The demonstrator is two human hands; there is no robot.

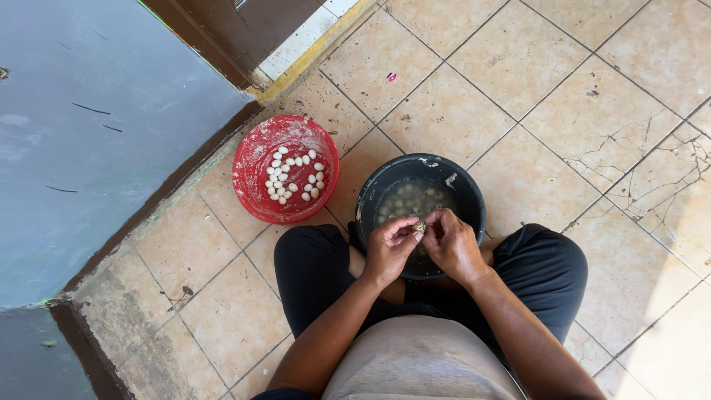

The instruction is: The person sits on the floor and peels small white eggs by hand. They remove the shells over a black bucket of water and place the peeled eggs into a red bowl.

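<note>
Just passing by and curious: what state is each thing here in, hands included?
Left hand: pinching a small egg, over the black bucket.
Right hand: fingers on the same egg.
Egg: held between both hands, shell speckled.
Black bucket: upright, holding water and many eggs.
Red bowl: upright, holding white peeled eggs.
Floor tiles: cracked, dirty.
</note>
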